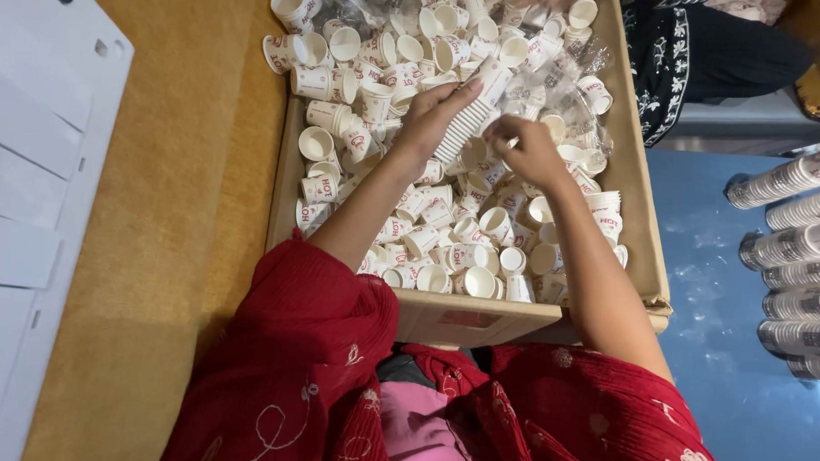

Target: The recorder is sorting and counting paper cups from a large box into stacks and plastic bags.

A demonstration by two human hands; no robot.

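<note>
Left hand (429, 116) grips a nested stack of white paper cups (469, 114) above the cardboard box (641, 239) middle; right hand (525, 149) pinches a loose cup (475, 154) at its base. Misaligned rims could crumple, or the tilted stack could slide apart.

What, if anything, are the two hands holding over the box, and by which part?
The left hand grips a nested stack of paper cups around its side. The right hand is at the stack's lower end; whether it holds a cup cannot be told.
</note>
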